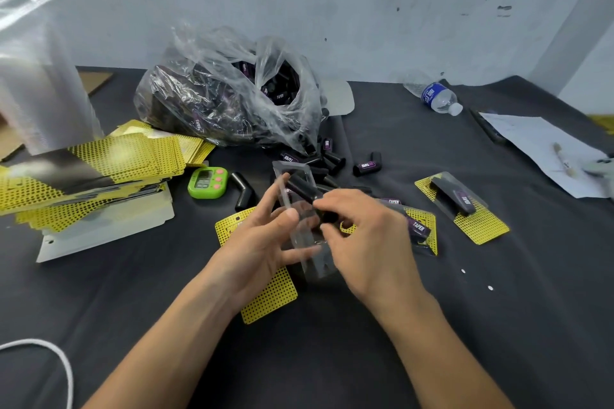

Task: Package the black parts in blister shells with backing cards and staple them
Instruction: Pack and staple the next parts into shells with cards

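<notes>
My left hand (265, 239) holds a clear blister shell (300, 226) above the table, thumb on its front and fingers behind it. My right hand (362, 236) pinches a black part (307, 192) and holds it against the shell's cavity. A yellow dotted backing card (269, 295) lies flat under my hands. Loose black parts (332, 159) spill from a clear plastic bag (229, 90) behind. Two packaged cards lie to the right, one (465, 206) far right and another (418, 226) beside my right hand.
A stack of yellow backing cards (99, 169) and a tall stack of clear shells (36, 76) stand at the left. A green timer (207, 183), a water bottle (435, 96), white paper (545, 149) and a white cord (50, 362) are also on the black table.
</notes>
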The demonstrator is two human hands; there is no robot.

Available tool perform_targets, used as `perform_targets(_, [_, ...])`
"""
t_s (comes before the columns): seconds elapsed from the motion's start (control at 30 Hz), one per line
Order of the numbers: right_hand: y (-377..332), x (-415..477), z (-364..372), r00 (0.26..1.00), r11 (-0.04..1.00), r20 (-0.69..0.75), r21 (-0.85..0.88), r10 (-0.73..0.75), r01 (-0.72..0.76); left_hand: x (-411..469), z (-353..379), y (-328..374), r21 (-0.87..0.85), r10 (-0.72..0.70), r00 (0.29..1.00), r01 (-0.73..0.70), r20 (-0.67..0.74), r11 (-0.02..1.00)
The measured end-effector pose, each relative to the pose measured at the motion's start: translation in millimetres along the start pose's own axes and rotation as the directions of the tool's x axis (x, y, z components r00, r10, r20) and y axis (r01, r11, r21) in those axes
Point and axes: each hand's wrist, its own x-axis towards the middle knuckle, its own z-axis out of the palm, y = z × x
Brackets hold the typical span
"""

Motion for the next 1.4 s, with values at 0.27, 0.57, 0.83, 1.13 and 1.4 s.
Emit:
perform_targets(0.27, [3,2,3,0.972,0.960,0.198,0.225,0.124,-0.168,-3,2,0,0.067,0.041,0.999,-0.039,-0.022,0.997])
perform_targets(0.57, [2,-3,9,0.920,0.897,-0.004,0.226,0.392,-0.381,-8,1,7,0.009,0.040,0.983,-0.042,0.178,0.999])
perform_targets(0.83, [-13,-9,20,0.924,0.859,0.095,0.344,0.370,-0.380,-8,2,6,0.026,0.120,0.969,-0.128,0.214,0.991])
perform_targets(1.13, [-6,-5,16,0.976,0.950,-0.006,0.231,0.219,-0.212,-16,18,9,0.620,0.404,0.911,-0.364,0.081,0.695])
perform_targets(1.4, [1,0,22,0.882,0.475,0.382,0.743,0.276,-0.471,-26,17,18,0.906,0.517,0.834,-0.354,0.194,0.231])
